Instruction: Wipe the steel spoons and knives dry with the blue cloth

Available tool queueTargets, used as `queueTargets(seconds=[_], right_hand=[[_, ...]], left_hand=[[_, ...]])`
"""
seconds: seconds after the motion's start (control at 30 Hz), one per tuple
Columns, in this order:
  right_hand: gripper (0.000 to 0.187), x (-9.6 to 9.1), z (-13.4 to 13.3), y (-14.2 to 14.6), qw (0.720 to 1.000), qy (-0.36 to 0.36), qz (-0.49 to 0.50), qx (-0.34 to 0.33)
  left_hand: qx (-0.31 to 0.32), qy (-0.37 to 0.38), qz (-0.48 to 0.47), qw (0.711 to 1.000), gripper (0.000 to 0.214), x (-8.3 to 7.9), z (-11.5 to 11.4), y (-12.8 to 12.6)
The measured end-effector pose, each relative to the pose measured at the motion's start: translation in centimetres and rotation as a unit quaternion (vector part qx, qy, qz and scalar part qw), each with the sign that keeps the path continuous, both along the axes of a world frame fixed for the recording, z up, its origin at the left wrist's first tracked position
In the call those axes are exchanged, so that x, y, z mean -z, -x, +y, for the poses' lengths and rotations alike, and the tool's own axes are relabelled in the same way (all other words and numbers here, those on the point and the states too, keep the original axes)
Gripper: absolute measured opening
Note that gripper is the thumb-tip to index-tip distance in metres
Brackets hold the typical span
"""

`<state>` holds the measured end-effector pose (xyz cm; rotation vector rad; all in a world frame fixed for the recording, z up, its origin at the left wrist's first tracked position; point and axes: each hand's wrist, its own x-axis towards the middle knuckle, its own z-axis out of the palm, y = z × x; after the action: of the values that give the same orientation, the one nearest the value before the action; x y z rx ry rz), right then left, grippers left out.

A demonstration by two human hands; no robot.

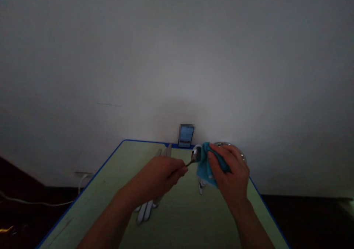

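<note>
Spoon point(195, 154), metal and shiny, hangs in the air above the counter point(182, 219), its handle coming out of the left grip point(170, 173) and its bowl pointing away toward the right grip point(231, 164). The left grip is closed on that handle, thumb and fingers pinched together, the knuckles turned upward. The right grip is bent around a blue cloth point(206, 169), with thumb and fingers pressing into the bunched fabric; one loose corner droops beneath it. The cloth lies right at the far side of the spoon's bowl, between the bowl and the right grip; whether the fabric is touching the metal, I cannot tell.

Beneath the left grip and its forearm, a bundle of table knives point(148, 211) rests on the counter, handles on the near side and blades showing beyond the wrist; the arm hides their middles. Below the right grip, slightly to its left, more cutlery point(200, 188) lies partly covered by the cloth. Just behind the right grip shows the rim of a round metal dish point(243, 156), most of it hidden. Farther off, beyond both grips and between them, a phone point(186, 136) leans upright near the wall point(188, 57).
</note>
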<state>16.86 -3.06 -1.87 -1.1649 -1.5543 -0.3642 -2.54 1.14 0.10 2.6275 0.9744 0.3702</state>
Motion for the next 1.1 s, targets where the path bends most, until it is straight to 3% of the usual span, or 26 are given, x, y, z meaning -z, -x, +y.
queueTargets(seconds=[0.2,0.37,0.8,1.1], right_hand=[[0.030,0.17,-0.17,-0.05,0.991,-0.008,-0.109,-0.075],[0.027,0.48,0.09,-0.22,0.983,0.010,-0.178,-0.052],[0.029,0.56,0.13,-0.31,0.994,0.016,-0.108,-0.031],[0.027,0.26,-0.03,-0.27,0.997,0.042,-0.060,-0.035]], left_hand=[[-0.004,0.023,-0.038,0.999,0.033,-0.27,0.01,-0.33],[-0.009,0.020,-0.028,0.999,0.031,-0.29,-0.02,-0.70],[0.006,-0.035,-0.011,0.999,0.035,-0.01,-0.32,-0.55],[0.026,0.021,-0.013,0.999,0.037,-0.16,-0.45,-0.30]])
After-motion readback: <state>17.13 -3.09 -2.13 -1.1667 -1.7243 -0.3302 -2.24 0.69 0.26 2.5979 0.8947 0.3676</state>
